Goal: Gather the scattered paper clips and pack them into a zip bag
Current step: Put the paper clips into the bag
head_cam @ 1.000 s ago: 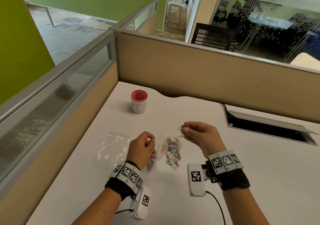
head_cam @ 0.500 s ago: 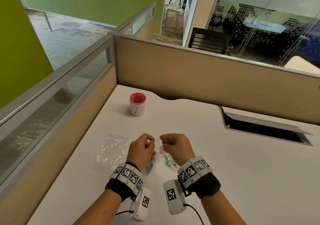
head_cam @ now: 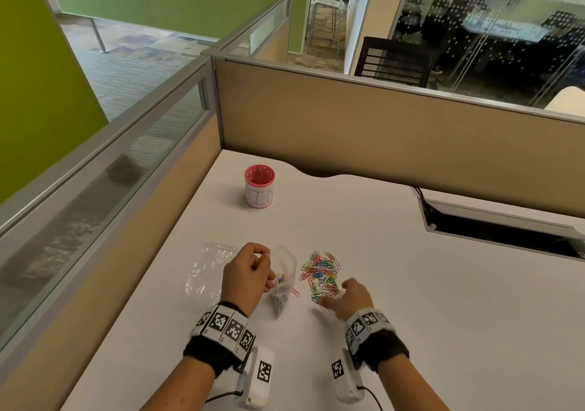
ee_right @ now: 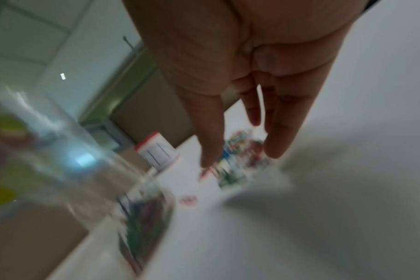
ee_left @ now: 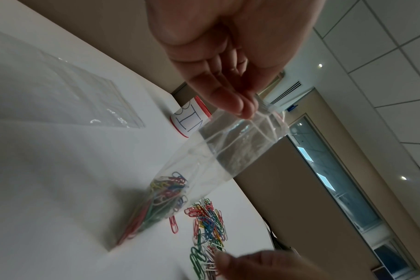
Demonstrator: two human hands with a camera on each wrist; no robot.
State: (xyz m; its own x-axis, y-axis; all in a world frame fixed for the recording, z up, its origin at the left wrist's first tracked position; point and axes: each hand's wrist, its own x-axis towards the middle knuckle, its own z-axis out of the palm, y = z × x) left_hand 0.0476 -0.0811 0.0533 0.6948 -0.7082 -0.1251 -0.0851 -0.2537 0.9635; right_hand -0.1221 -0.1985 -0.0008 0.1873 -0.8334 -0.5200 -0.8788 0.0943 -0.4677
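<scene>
Holding: the left hand (head_cam: 250,271) pinched the top edge of the zip bag (head_cam: 284,279) between thumb and fingertips (ee_left: 237,108), keeping it upright with its bottom on the desk (head_cam: 411,299).
Bag: clear, mouth up, standing just left of the clip pile; coloured clips (ee_left: 161,200) lay in its lower part.
Pile: loose clips (head_cam: 321,276) of mixed colours lay bunched on the desk, right of the bag and apart from it.
Stray: one red clip (ee_left: 173,225) lay flat on the desk between the bag and the pile.
Right hand (head_cam: 346,298): released, fingers stretched out and spread, low over the near edge of the pile, grasping nothing; the right wrist view was blurred, so whether the fingertips (ee_right: 276,147) touched the clips could not be told.
Spare bag (head_cam: 209,269): a second clear bag lay flat on the desk, left of the left hand.
Cup (head_cam: 259,186): red-rimmed, with a white label, stood farther back on the desk, well apart from the clips.
</scene>
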